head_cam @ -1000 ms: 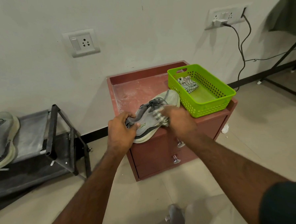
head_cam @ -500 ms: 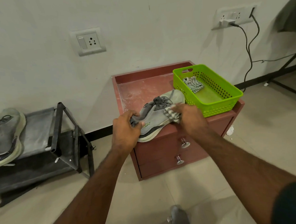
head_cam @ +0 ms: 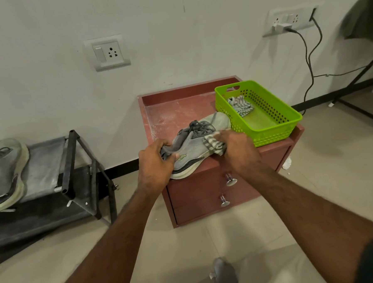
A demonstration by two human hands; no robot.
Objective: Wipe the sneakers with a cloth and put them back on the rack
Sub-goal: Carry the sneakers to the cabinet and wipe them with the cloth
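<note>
A grey sneaker point(head_cam: 194, 149) with a pale sole lies on its side on the red-brown cabinet point(head_cam: 179, 111), toe toward the green basket. My left hand point(head_cam: 155, 164) grips its heel collar. My right hand point(head_cam: 239, 151) holds a striped grey-and-white cloth point(head_cam: 212, 143) bunched against the sneaker's side, near the toe. The second grey sneaker point(head_cam: 4, 172) rests on the top shelf of the dark metal rack point(head_cam: 74, 168) at the far left, partly cut off by the frame edge.
A lime green basket point(head_cam: 288, 123) on the cabinet's right holds another striped cloth point(head_cam: 241, 105). Two drawers with metal knobs point(head_cam: 229, 180) face me. Cables hang from a wall socket point(head_cam: 289, 22) on the right. A black table leg point(head_cam: 359, 76) stands far right.
My right hand has slid the cloth along the sneaker's side toward the toe, while my left hand keeps its grip on the heel. The camera view has shifted slightly.
</note>
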